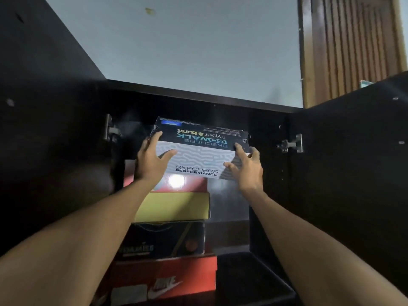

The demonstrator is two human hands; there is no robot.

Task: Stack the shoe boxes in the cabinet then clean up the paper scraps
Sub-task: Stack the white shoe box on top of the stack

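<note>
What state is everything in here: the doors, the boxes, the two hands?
Dark cabinet doors: swung open.
Grey-and-navy Skechers shoe box: tilted, held atop the stack.
Yellow box: stacked, closed.
Red Nike box: bottom of stack.
Left hand: grips the box.
Right hand: grips the box.

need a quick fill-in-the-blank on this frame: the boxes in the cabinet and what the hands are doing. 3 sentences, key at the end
1. Both the left hand and the right hand hold the white-and-navy Skechers shoe box at the ____ of the stack.
2. The plain yellow box sits directly above a ____ box.
3. The lowest visible box, a red cardboard one, shows a ____ logo.

Missing words: top; black; Nike
</note>
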